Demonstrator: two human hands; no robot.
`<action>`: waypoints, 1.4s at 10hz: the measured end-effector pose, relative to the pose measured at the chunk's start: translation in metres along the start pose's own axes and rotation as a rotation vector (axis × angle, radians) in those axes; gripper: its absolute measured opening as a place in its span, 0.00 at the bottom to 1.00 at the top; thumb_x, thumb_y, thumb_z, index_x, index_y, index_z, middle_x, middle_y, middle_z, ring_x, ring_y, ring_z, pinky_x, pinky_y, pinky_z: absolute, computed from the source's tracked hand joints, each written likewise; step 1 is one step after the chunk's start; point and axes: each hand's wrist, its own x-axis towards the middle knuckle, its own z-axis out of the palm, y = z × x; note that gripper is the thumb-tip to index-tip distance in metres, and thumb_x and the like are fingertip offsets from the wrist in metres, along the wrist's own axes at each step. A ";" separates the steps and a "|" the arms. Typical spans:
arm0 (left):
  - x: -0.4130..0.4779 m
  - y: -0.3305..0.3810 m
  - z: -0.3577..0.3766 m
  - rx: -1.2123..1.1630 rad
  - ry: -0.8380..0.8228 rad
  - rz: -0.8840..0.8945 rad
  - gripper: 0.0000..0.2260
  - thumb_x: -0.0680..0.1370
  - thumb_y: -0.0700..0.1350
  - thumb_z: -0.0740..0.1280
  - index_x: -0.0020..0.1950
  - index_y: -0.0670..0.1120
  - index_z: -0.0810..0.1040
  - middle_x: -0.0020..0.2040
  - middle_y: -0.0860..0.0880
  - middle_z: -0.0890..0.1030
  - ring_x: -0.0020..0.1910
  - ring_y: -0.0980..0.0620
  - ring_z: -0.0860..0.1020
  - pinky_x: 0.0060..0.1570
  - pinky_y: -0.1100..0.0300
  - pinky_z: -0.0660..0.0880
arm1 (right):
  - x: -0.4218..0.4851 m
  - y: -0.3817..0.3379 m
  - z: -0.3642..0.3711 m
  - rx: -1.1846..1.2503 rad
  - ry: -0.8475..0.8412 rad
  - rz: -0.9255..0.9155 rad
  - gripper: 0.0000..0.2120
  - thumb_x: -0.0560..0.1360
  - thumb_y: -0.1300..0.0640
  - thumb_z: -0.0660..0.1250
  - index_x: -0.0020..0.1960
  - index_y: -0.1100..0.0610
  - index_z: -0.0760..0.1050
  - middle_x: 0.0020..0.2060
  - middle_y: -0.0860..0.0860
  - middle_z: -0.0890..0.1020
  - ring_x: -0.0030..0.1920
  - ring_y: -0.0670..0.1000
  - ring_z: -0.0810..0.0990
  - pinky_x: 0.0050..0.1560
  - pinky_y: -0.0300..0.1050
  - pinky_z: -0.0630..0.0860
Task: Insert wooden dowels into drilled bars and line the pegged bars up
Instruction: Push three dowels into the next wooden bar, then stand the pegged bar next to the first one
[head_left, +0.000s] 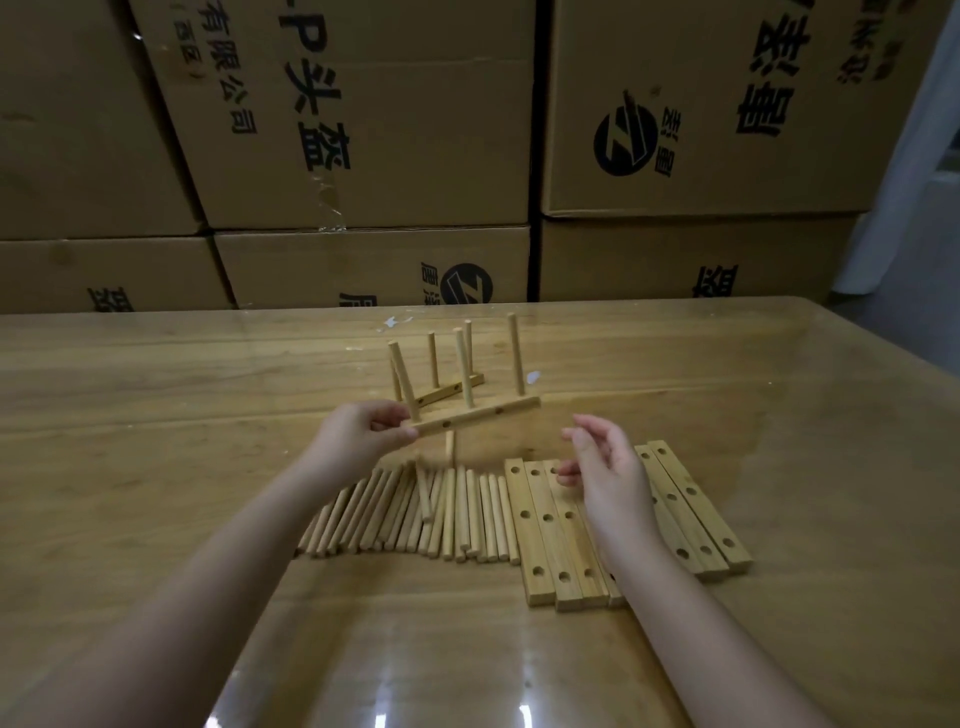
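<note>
The left hand (358, 436) pinches the left end of a pale wooden bar with three upright dowels (478, 415), just nearer than another pegged bar (447, 391). The right hand (605, 467) hovers open and empty. Lining-up seems underway; next, set it down parallel.

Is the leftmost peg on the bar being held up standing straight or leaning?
Leaning: the leftmost peg tips left at its top, while the other two pegs on the held bar stand nearly upright.

The head-worn camera looks forward and down, close behind the left hand (363, 436) and right hand (605, 470). Past the hands it faces stacked cartons (415, 130).
</note>
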 end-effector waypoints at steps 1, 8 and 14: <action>0.021 -0.012 0.003 0.031 0.118 -0.030 0.15 0.77 0.41 0.67 0.64 0.44 0.75 0.54 0.49 0.79 0.50 0.57 0.75 0.50 0.65 0.71 | 0.002 0.001 0.000 -0.010 -0.011 -0.008 0.07 0.79 0.54 0.59 0.50 0.43 0.73 0.44 0.44 0.81 0.37 0.43 0.81 0.39 0.40 0.78; 0.084 -0.040 0.030 0.341 0.321 -0.240 0.07 0.77 0.46 0.68 0.52 0.44 0.78 0.48 0.46 0.80 0.48 0.46 0.77 0.48 0.53 0.76 | 0.004 0.005 0.001 -0.026 -0.048 -0.018 0.08 0.80 0.56 0.59 0.49 0.48 0.75 0.37 0.46 0.80 0.33 0.41 0.78 0.35 0.36 0.77; 0.054 -0.018 0.028 0.183 0.349 -0.115 0.15 0.78 0.43 0.66 0.65 0.45 0.71 0.53 0.48 0.78 0.46 0.55 0.76 0.40 0.65 0.73 | 0.002 0.003 0.001 -0.089 -0.075 -0.001 0.10 0.80 0.58 0.59 0.45 0.50 0.78 0.32 0.45 0.80 0.31 0.41 0.77 0.36 0.42 0.76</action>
